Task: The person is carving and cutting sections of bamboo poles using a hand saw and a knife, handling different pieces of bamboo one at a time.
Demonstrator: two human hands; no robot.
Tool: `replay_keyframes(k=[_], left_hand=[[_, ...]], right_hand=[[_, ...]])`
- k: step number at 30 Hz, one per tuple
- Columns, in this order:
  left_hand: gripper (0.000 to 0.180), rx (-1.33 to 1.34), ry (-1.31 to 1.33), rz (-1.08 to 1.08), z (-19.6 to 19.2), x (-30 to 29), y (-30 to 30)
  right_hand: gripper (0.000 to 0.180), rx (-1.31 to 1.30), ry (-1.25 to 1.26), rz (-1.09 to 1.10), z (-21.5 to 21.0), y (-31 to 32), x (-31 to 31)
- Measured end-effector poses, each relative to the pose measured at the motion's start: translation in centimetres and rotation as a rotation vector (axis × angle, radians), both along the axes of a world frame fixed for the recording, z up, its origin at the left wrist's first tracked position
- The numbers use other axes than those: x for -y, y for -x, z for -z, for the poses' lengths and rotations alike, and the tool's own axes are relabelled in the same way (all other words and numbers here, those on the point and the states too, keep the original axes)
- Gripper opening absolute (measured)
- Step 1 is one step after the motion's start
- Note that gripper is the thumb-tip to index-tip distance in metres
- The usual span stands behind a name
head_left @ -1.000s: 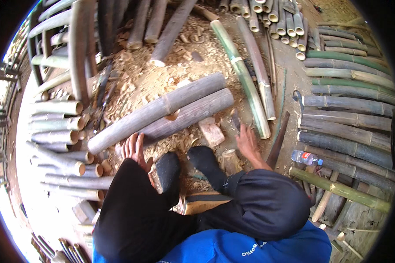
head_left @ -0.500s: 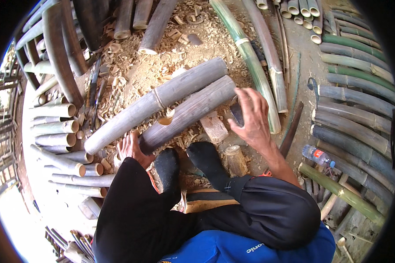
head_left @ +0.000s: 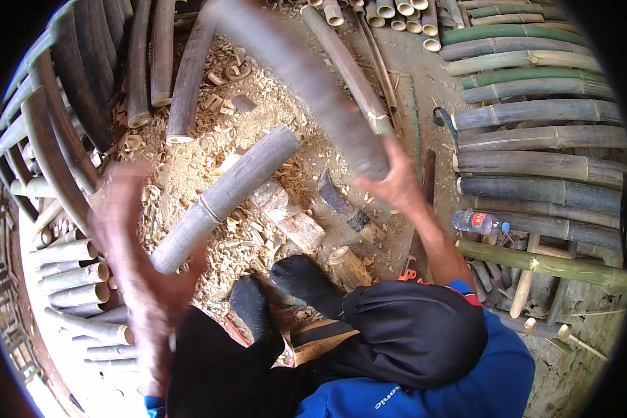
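Observation:
My right hand (head_left: 398, 182) is closed on the near end of a thick grey-brown bamboo tube (head_left: 306, 70). Raised and smeared by motion, the tube slants away to the upper left. My left hand (head_left: 143, 261) is also blurred, thumb and fingers apart, with nothing visibly held. Just past it, a pale grey bamboo tube (head_left: 247, 171) with a ringed node rests across a rough wood block (head_left: 285, 214). A wooden-handled hatchet or knife (head_left: 345, 205) lies on the ground between that block and my right forearm.
Wood shavings (head_left: 254, 104) cover the ground ahead. Cut bamboo stands stacked at left (head_left: 73, 285) and right (head_left: 536, 139). A plastic bottle (head_left: 479, 221) lies at right by a green bamboo pole (head_left: 543, 265). My socked feet (head_left: 296, 279) are beside a short wood stump (head_left: 350, 268).
My right hand has taken hold of the darker tube and swung it up, away from the paler one. My left hand has left its end and risen leftward. The view has shifted.

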State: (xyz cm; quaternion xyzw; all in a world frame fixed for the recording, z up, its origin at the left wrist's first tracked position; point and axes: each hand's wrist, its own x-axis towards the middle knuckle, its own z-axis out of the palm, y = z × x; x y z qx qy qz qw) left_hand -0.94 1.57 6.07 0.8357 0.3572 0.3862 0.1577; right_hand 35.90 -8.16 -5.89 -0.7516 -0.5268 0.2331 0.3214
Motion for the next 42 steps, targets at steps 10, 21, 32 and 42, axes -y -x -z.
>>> replay_keyframes(k=[10, 21, 32, 42], left_hand=[[0.057, 0.689, 1.722, -0.098, 21.0, 10.0, 3.0], [0.095, 1.809, 1.341, -0.736, 25.9, 3.5, 6.9], [0.059, 1.436, 0.710, -0.302, 4.7, -4.3, 8.6], [0.064, -0.035, 0.411, -0.267, 4.3, -3.3, 2.0]], right_hand=[[0.082, 0.537, 0.353, 0.411, 6.5, -20.5, -2.4], [0.056, 0.319, 0.265, -0.195, 5.6, 7.8, 0.1], [0.080, 0.355, 0.174, -0.328, 11.6, 14.1, 5.5], [0.080, 0.321, 0.184, -0.330, 12.5, 14.1, 5.7]])
